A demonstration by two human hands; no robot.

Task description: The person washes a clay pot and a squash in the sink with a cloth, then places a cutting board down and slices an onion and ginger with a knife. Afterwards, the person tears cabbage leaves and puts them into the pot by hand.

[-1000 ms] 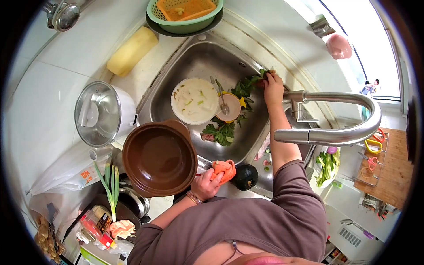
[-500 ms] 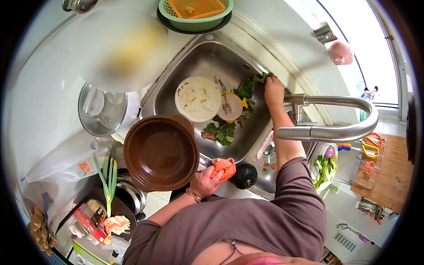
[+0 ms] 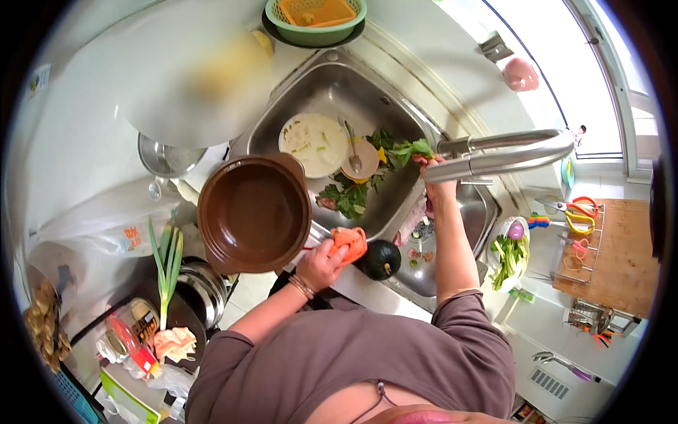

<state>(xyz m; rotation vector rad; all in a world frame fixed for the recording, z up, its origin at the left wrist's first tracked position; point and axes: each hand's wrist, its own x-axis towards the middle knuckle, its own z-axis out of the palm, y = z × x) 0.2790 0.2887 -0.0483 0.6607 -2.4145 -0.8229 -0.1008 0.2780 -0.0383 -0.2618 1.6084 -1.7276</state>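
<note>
My left hand (image 3: 318,267) is closed around a bunched orange cloth (image 3: 349,245), just beside the brown pot (image 3: 255,213). The pot's inside shows no contents. My right hand (image 3: 437,175) is under the faucet (image 3: 505,157), with its fingers closed on green leaves (image 3: 414,150) and partly hidden by the spout. In the sink (image 3: 343,88) lie more leafy greens (image 3: 351,201), a white bowl of cloudy liquid (image 3: 315,146), and a small bowl (image 3: 363,157) with a spoon (image 3: 354,160) in it.
A dark green squash (image 3: 380,260) rests at the sink's front edge. Right of it, the small basin (image 3: 472,206) holds scraps. A basket of greens (image 3: 510,263) stands farther right, near scissors (image 3: 580,215) on a rack. Stacked baskets (image 3: 315,35) sit behind the sink.
My right hand has drawn back from the sink's far right corner toward me, bringing leaves under the spout. My left hand still grips the cloth. The whole view has shifted slightly.
</note>
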